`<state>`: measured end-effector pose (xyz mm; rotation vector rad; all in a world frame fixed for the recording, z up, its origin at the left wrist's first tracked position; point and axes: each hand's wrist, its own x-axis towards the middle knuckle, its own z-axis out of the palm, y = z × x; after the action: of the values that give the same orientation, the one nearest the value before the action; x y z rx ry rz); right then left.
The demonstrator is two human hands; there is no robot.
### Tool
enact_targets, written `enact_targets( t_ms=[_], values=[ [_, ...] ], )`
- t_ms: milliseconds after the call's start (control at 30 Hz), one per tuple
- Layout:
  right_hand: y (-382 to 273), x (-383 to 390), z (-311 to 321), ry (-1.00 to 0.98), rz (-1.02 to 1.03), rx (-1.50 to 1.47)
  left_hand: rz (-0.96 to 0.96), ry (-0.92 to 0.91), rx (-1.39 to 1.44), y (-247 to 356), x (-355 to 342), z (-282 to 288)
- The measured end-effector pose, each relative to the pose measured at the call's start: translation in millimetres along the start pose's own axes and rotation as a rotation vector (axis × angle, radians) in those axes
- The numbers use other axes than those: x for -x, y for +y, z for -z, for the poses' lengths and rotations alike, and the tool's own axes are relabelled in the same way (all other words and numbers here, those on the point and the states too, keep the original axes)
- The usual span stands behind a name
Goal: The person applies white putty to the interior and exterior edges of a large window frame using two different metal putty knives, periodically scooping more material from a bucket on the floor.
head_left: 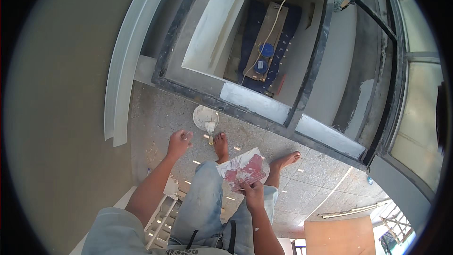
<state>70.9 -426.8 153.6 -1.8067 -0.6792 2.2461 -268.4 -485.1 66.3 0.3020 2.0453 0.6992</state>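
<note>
Head cam — R hand (pixel 254 194) grips red/wht sheet (pixel 248 168) — shirt lettering (pixel 188 251) partial.

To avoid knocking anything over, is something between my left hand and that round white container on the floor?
Nothing visible stands between your left hand and the round white container. A white-smeared scraper with a yellowish handle juts over its near edge, beside your bare left foot, off that path.

Flat reddish piece (pixel 250 166), smeared white, whitest along its far side, held by its near edge
</note>
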Motion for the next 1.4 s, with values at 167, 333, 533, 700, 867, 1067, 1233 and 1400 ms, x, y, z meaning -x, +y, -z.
enact_targets(
  t_ms=[167, 333, 533, 700, 867, 1067, 1233, 1400],
  values=[
    [14, 9, -57, -0.217, -0.041, 0.297, 0.231, 0.014, 0.082, -153, 76, 88],
    [38, 18, -50, -0.301, -0.263, -0.122, 0.498, -0.500, 0.687, -96, 155, 24],
    [53, 14, -27, -0.332, -0.286, -0.241, 0.302, -0.412, 0.818, -46, 204, -100],
    [55, 21, 6, -0.375, -0.456, -0.025, 0.170, -0.085, 0.737, -61, 209, -122],
    [42, 4, 67, -0.093, -0.248, 0.049, 0.360, -0.005, 0.699, -63, 192, -76],
    [52, -39, 102, 0.154, -0.126, 0.141, 0.358, 0.129, 0.551, -67, 185, -12],
    [155, -108, 59, -0.143, 0.226, 0.936, 0.241, 0.137, 0.309, -131, 168, 13],
    [219, -197, -27, -0.129, 0.256, 1.208, 0.292, 0.126, 0.660, -170, 136, 42]
  ],
)
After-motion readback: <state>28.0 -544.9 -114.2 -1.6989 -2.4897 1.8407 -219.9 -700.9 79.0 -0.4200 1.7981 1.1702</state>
